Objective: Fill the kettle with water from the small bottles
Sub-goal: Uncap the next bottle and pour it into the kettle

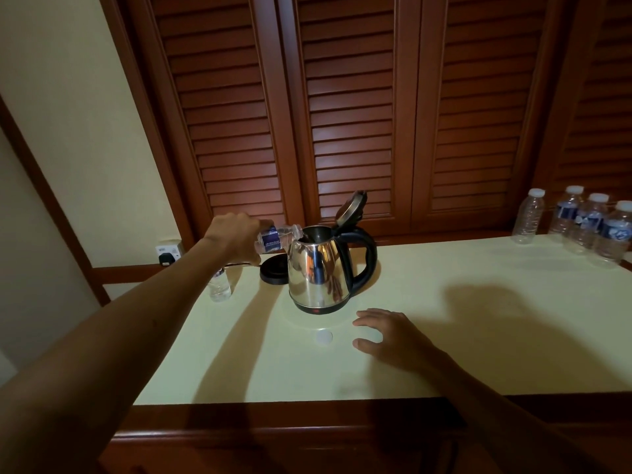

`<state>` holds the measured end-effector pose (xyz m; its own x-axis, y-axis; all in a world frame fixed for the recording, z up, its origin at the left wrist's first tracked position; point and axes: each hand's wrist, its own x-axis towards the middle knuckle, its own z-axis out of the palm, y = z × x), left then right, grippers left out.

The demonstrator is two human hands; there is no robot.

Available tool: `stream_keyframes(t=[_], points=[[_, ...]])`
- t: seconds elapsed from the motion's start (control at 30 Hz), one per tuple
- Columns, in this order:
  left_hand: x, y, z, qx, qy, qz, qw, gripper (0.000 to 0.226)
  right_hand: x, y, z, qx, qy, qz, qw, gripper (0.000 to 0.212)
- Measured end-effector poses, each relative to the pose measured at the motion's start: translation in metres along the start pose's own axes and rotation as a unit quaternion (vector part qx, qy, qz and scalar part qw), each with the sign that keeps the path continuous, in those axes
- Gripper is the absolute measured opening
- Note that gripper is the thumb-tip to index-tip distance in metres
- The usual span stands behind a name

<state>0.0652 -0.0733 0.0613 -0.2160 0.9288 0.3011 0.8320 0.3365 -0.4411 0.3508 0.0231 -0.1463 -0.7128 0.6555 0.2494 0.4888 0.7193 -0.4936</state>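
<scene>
Left hand [232, 239] grips tilted bottle [278, 238] at kettle [319, 271] mouth; keep neck over opening. Right hand [390, 331] fingers relaxed on surface [478, 336].

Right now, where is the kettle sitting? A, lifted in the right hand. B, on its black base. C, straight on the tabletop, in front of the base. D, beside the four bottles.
C: the kettle stands on the pale tabletop, with the black base bare behind it to the left.

A pale tabletop [444, 336] with a dark wooden front edge stands before brown louvred doors [349, 107] at twelve o'clock, with a cream wall [68, 114] and a wall socket holding a black plug [167, 258] at nine o'clock.
</scene>
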Motion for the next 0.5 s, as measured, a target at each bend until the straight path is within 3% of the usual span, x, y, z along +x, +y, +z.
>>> stream_keyframes(t=[0.5], points=[[0.005, -0.001, -0.012, 0.045, -0.004, 0.033, 0.998, 0.076, 0.000, -0.003, -0.001, -0.002, 0.008, 0.007, 1.000, 0.055]])
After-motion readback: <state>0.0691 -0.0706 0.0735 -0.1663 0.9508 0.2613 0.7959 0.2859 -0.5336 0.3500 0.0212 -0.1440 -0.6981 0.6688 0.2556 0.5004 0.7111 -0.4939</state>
